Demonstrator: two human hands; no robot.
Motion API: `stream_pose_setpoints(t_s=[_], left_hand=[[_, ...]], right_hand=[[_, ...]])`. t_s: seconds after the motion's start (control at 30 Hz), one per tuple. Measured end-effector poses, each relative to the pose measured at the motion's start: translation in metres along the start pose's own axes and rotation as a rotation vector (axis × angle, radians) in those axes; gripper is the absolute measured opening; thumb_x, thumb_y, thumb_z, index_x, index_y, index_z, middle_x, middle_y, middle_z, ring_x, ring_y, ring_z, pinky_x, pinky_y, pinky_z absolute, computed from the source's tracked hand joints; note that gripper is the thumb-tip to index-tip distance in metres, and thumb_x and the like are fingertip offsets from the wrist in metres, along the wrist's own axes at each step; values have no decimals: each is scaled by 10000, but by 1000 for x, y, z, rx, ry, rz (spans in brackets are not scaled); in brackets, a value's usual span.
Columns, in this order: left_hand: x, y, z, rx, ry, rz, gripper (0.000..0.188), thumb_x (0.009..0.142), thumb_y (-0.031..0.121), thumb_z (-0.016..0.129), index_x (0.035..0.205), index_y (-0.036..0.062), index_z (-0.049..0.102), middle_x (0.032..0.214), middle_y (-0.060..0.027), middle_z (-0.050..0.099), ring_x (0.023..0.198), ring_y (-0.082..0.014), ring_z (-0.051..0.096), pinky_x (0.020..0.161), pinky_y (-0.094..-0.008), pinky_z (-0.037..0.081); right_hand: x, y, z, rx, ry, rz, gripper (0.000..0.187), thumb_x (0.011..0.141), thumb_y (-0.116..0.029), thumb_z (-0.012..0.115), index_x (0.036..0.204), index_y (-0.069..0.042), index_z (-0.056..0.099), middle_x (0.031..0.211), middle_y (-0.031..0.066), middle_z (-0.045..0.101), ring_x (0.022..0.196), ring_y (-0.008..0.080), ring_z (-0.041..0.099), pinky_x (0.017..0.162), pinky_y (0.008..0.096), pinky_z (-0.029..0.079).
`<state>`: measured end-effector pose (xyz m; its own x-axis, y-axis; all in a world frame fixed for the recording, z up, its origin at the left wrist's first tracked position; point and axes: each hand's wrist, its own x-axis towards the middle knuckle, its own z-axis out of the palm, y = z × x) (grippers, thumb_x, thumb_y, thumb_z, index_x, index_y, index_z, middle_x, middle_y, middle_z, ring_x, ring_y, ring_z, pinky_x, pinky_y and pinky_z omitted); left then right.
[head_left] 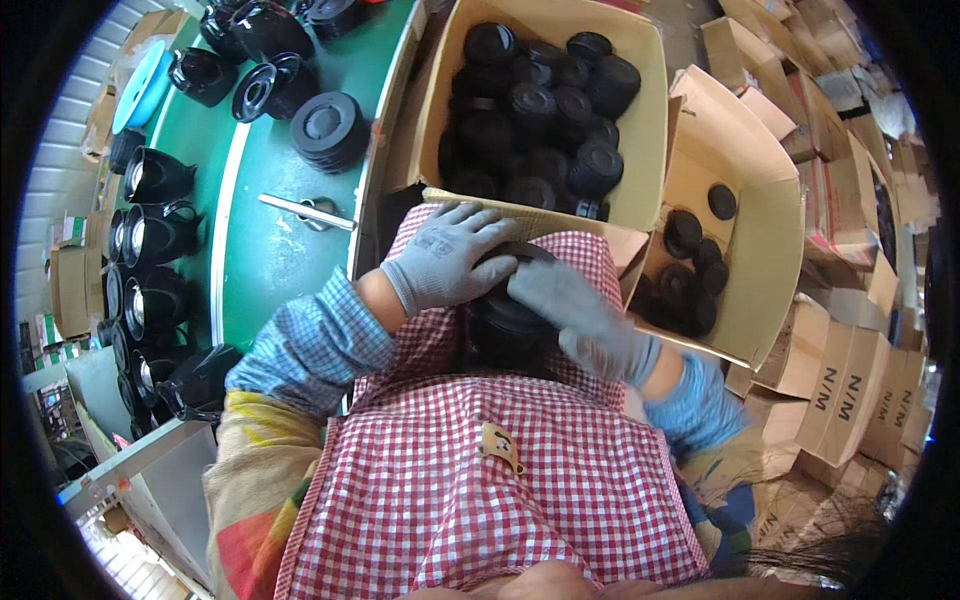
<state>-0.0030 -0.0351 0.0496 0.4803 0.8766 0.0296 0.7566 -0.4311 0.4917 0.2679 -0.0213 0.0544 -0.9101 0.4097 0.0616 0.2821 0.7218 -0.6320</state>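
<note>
A black, round jug-like piece [510,325] rests between my legs on the red-and-white checked apron. Both hands, in grey knit gloves, are on its upper part. My left hand [450,256] curls over the upper left side, thumb toward the middle. From the right, my right hand [585,308] presses against the top with its fingers together, a little smeared by motion. The gloves hide much of the piece's top, so I cannot tell whether a lid sits on it.
A carton [650,120] full of black round lids stands ahead, another carton [770,270] with several lids to its right. The green table [275,230] at left carries black jugs [155,235], a lid stack [328,130] and a metal bar [305,211]. Folded cartons [840,390] lie far right.
</note>
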Motion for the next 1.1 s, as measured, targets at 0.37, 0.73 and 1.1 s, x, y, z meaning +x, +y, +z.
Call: stream_pose_setpoints(t_s=[0.37,0.73,1.1], left_hand=[[83,-15,16,-649,-396,-190,349,970,264,652,1243,48,671,1147,-149,715,1073,-286,683,968,-379,519],[109,1,25,-248,-452,-57,310,964,367,633,952,59,665,888,-209,676,822,-372,688,686,-479,518],[76,-34,35,-757,-377,-242,404,939,205,665,1303,39,613,1241,-170,649,1185,-298,623,1005,-402,504]], right_hand=[[61,20,9,-81,-70,-300,782,908,-653,531,1515,-164,462,1596,138,377,1509,359,264,1230,574,90],[76,-4,10,-91,43,-332,590,917,-559,548,1387,-208,608,1592,131,377,1511,368,237,1201,645,89],[74,3,5,-146,-73,-276,718,879,-622,571,1476,-227,524,1621,169,310,1512,441,189,1185,651,96]])
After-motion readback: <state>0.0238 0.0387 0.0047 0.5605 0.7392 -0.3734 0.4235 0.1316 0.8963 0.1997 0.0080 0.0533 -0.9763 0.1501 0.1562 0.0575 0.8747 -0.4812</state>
